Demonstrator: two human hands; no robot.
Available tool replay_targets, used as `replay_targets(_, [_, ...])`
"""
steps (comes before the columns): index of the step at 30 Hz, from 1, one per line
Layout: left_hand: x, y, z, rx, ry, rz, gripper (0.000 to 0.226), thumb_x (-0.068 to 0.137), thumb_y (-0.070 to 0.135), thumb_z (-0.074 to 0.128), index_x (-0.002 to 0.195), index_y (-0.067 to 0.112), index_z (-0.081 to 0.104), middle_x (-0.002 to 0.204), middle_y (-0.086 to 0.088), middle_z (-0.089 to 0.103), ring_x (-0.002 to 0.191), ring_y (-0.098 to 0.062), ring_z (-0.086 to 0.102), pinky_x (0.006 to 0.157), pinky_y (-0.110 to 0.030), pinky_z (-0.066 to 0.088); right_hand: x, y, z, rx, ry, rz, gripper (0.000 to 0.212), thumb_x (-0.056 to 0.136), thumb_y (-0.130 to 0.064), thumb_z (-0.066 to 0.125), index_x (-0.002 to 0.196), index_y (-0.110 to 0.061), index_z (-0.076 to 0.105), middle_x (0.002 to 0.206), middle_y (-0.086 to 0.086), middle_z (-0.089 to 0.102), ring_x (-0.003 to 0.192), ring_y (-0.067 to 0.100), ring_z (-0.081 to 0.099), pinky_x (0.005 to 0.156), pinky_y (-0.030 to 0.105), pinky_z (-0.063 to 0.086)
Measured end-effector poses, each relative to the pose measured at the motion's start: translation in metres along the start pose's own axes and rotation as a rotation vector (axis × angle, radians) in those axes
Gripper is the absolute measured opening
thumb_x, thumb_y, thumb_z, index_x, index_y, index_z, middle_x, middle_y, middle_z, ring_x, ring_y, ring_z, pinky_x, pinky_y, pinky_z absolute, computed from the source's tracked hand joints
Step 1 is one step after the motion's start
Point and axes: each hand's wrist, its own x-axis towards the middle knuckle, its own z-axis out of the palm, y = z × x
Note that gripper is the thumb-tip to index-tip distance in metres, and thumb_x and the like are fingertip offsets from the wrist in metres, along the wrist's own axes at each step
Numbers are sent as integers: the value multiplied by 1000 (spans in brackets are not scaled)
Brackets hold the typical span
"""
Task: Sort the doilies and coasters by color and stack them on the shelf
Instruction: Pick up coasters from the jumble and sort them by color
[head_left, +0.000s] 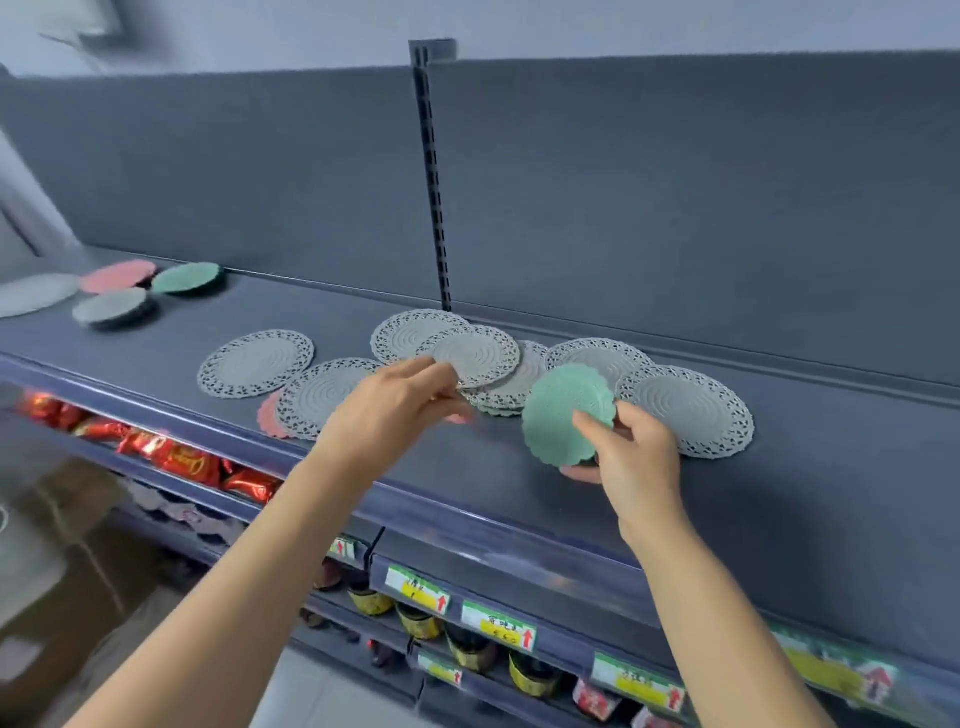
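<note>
Several grey lace doilies (255, 362) lie scattered and overlapping on the dark shelf (156, 358). My right hand (636, 457) pinches a green scalloped coaster (563, 410), tilted up off the shelf, and a pink coaster (579, 473) peeks out under that hand. My left hand (397, 402) pinches the near edge of a grey doily (475, 353) lying on top of the middle pile. A pink coaster (270, 418) sticks out from under another grey doily (322, 395). At the far left sit sorted pieces: a pink coaster (118, 275), a green coaster (186, 277), a grey coaster (110, 306) and a large grey doily (36, 293).
A slotted upright (434, 171) rises from the shelf's back panel behind the pile. Below the shelf's front edge hang price labels (497, 623), with jars (470, 649) and red wrapped sweets (192, 462) on lower shelves.
</note>
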Motion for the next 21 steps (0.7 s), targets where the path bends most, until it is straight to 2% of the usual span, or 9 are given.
replay_targets(2, [-14,1,-24,-100,201,-204,26,80,36,71,75,17,54,68,14,59,64,0,53,54,-13,38,-1,-7,14,2,-41,-22,20,87,-4,62,74,-19,65,73,0,63,67,11,61,51,33,59])
replay_targets(4, [-27,-5,-52,-64,355,-358,21,81,32,73,79,16,59,69,16,59,61,0,53,56,-20,42,-5,-12,35,-14,-133,-34,19,87,-5,64,75,-20,67,78,3,67,73,15,63,53,34,59])
replay_targets(7, [-47,-32,-103,290,307,-524,30,81,51,59,89,22,65,79,8,67,71,-20,61,62,-27,39,-11,-17,80,-19,-250,-50,17,87,-7,64,78,-20,69,81,1,71,77,16,67,53,33,57])
replay_targets(9, [-65,-60,-137,354,302,-590,29,83,53,55,92,29,68,81,8,69,75,-21,63,66,-27,42,-16,-18,122,-36,-313,-64,13,86,-8,65,79,-19,70,84,2,73,81,20,69,53,32,57])
replay_targets(12, [-99,-106,-184,84,426,-678,13,82,38,70,83,25,72,75,10,67,68,-12,59,65,-25,43,-29,-18,200,-69,-398,-96,12,85,-10,67,80,-21,69,83,0,74,80,19,70,59,35,59])
replay_targets(14, [-122,-145,-212,-58,473,-748,13,82,34,72,77,22,69,71,9,66,65,-12,57,61,-25,43,-39,-16,252,-73,-428,-84,7,85,-11,68,88,-17,69,86,3,73,79,19,70,56,33,59])
replay_targets(16, [-139,-186,-238,-181,487,-830,18,85,34,69,76,19,64,68,3,63,55,-15,51,53,-26,41,-45,-15,302,-84,-439,-73,13,85,-11,67,97,-12,69,91,7,72,81,21,70,55,33,58])
replay_targets(19, [-155,-243,-271,-449,543,-956,19,94,27,57,87,9,55,65,-7,49,36,-10,37,36,-19,33,-45,-19,366,-88,-468,-69,14,87,-10,64,101,-11,67,93,9,71,83,22,70,55,31,57])
replay_targets(21, [-161,-275,-287,-607,574,-1017,16,97,21,52,102,7,57,71,-9,49,34,-6,35,33,-17,33,-41,-26,403,-42,-459,-39,15,88,-6,62,102,-11,66,89,7,71,76,19,70,54,31,57])
